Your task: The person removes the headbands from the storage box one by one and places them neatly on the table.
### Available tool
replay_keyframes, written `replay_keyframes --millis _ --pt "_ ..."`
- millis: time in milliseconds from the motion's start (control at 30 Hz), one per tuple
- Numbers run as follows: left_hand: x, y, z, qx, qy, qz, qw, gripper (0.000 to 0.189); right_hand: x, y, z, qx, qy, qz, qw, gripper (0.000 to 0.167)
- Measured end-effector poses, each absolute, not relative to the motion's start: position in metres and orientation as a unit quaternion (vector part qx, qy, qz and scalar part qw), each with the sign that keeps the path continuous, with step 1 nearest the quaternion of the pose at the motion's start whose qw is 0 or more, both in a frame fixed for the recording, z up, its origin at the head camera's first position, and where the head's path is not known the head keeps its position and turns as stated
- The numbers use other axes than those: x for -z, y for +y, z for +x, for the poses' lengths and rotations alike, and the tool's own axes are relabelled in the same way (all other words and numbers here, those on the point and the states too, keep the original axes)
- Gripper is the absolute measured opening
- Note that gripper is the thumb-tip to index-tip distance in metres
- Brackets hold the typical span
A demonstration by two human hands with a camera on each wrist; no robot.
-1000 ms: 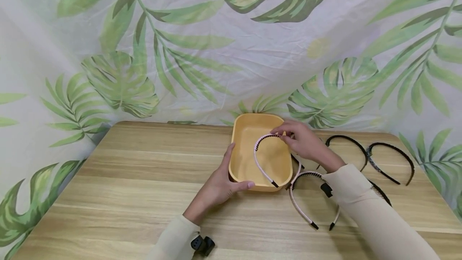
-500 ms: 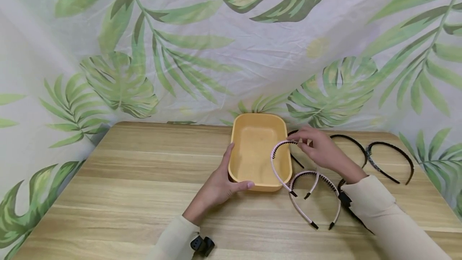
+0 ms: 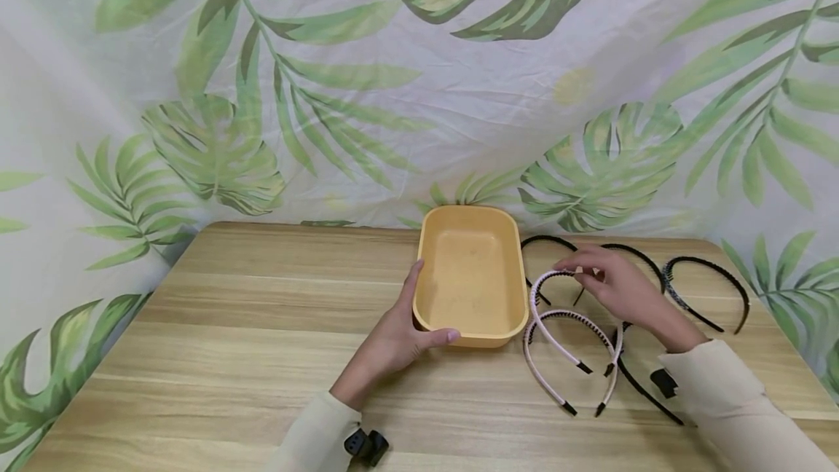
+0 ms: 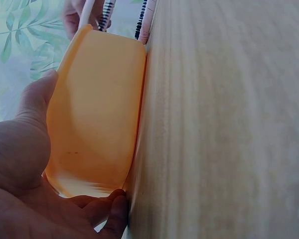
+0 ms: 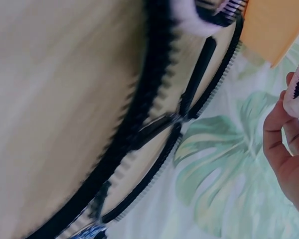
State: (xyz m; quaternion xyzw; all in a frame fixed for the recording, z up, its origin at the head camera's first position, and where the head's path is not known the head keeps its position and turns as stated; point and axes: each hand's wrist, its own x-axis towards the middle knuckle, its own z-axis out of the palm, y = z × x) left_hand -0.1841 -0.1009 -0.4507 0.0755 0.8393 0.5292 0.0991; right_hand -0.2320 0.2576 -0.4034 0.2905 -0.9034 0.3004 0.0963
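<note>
A yellow rectangular box with rounded corners stands on the wooden table, nothing inside it. My left hand grips its near left corner, thumb at the front rim and fingers along the left side; the left wrist view shows this hand against the box wall. Just right of the box, my right hand pinches a pale pink toothed headband at the top of its arch, its black-tipped ends hanging toward me. Below it lies a second pink headband, partly overlapped in view.
Black toothed headbands lie around the right hand: one beside the box, another behind the hand, one near the sleeve. A black headband with a patterned part lies at far right. A leaf-print cloth hangs behind the table.
My right hand has carried the pink headband from over the box rightward and toward me, above the other pink headband. The left hand stays on the box.
</note>
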Motion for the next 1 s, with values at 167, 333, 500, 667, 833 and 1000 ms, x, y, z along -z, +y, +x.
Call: replay_keyframes --millis 167,333,500,667,833,1000 --pt "0.45 -0.1 -0.184 -0.53 0.839 0.074 0.1 0.126 0.406 0.274 -0.227 -0.281 -0.909 0.287 0.107 0.035" --pt "0.449 -0.1 -0.183 -0.535 0.836 0.073 0.101 0.125 0.41 0.293 -0.22 -0.274 -0.915 0.275 0.115 0.035" --pt "0.449 -0.1 -0.183 -0.535 0.836 0.073 0.102 0.125 0.411 0.315 -0.214 -0.262 -0.924 0.256 0.11 0.035" --pt "0.449 -0.101 -0.183 -0.529 0.84 0.07 0.1 0.126 0.416 0.338 -0.21 -0.245 -0.931 0.243 0.115 0.036" --pt "0.448 -0.101 -0.183 -0.53 0.839 0.07 0.102 0.125 0.422 0.358 -0.206 -0.236 -0.931 0.246 0.131 0.037" --pt "0.448 -0.1 -0.183 -0.527 0.841 0.071 0.1 0.125 0.427 0.377 -0.205 -0.23 -0.931 0.246 0.142 0.038"
